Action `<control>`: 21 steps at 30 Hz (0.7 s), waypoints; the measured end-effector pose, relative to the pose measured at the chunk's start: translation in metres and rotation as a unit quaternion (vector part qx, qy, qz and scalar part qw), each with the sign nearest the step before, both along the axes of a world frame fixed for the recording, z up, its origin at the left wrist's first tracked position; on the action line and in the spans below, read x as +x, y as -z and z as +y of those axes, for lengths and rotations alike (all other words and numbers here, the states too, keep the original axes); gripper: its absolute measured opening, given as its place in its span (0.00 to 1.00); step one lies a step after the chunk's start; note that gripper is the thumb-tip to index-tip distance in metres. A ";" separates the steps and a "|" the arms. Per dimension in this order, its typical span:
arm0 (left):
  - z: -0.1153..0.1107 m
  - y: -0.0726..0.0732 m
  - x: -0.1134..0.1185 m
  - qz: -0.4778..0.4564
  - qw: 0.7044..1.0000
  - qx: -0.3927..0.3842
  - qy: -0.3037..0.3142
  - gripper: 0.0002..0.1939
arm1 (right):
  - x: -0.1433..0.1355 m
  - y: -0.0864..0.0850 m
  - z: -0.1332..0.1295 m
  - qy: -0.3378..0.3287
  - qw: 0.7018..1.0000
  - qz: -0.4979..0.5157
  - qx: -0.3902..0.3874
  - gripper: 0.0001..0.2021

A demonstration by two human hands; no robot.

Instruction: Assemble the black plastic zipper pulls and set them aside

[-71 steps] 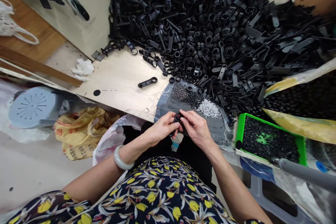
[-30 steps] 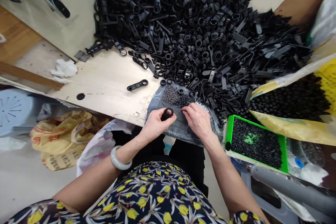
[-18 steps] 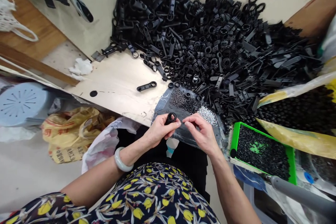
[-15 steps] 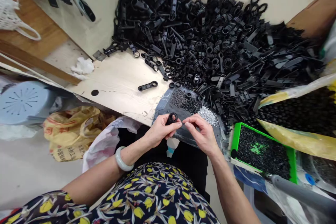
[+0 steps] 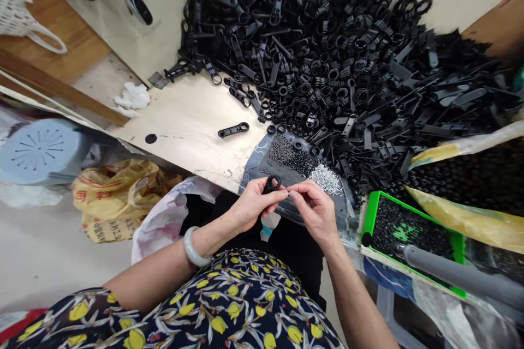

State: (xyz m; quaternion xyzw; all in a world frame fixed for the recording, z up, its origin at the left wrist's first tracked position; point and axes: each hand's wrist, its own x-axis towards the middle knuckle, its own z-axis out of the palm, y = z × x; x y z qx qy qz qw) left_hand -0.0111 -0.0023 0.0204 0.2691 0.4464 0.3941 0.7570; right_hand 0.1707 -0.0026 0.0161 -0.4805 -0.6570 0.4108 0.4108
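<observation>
Between its thumb and fingers, my left hand [image 5: 254, 203] holds a black ring-ended part [image 5: 272, 183]. Close to its right, my right hand [image 5: 314, 208] has thumb and index pinched near my left thumb tip; whatever is in that pinch is too small to make out. Both hands are over a dark mat [image 5: 286, 176]. On the mat are small dark pieces [image 5: 285, 154] and a heap of silvery pins [image 5: 326, 179]. A single black lever-like part [image 5: 233, 130] lies on the pale tabletop [image 5: 192, 144].
A large pile of black plastic parts [image 5: 319, 60] spreads behind the mat. At the right are a green tray [image 5: 370, 218] of small black pieces, a grey tube [image 5: 458, 272] and an open yellow-edged bag [image 5: 470, 218]. Bags and a blue stool [image 5: 39, 150] stand left.
The view has shifted slightly, so the table items appear a little further right. My right fingertips are slightly closer to the left thumb. The black part stays in my left hand.
</observation>
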 end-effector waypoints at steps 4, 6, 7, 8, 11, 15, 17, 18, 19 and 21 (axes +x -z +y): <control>0.001 -0.003 0.004 -0.045 0.997 -0.064 -0.021 0.18 | -0.004 0.003 -0.005 0.055 0.998 0.011 0.015 0.05; 0.001 -0.004 0.006 -0.072 0.992 -0.096 -0.030 0.17 | -0.006 0.002 -0.008 0.062 0.997 -0.016 0.052 0.05; 0.001 -0.005 0.007 -0.086 0.990 -0.109 -0.033 0.17 | -0.006 0.001 -0.009 0.056 0.995 -0.032 0.073 0.05; 0.000 -0.006 0.007 -0.099 0.987 -0.119 -0.035 0.17 | -0.006 -0.001 -0.009 0.049 0.993 -0.048 0.093 0.06; -0.002 -0.007 0.008 -0.121 0.983 -0.137 -0.034 0.18 | -0.005 -0.002 -0.011 0.038 0.986 -0.085 0.138 0.08; -0.004 -0.009 0.008 -0.111 0.985 -0.129 -0.032 0.16 | -0.005 0.002 -0.013 0.046 0.978 -0.113 0.172 0.09; -0.004 -0.009 0.008 -0.106 0.985 -0.129 -0.031 0.15 | -0.007 0.004 -0.013 0.053 0.973 -0.121 0.189 0.09; -0.005 -0.009 0.009 -0.104 0.986 -0.129 -0.030 0.16 | -0.007 0.006 -0.014 0.057 0.971 -0.124 0.196 0.09; -0.005 -0.009 0.009 -0.103 0.986 -0.129 -0.028 0.16 | -0.008 0.007 -0.014 0.061 0.970 -0.125 0.200 0.09; -0.006 -0.008 0.011 -0.098 0.987 -0.127 -0.022 0.16 | -0.008 0.010 -0.015 0.066 0.971 -0.123 0.195 0.09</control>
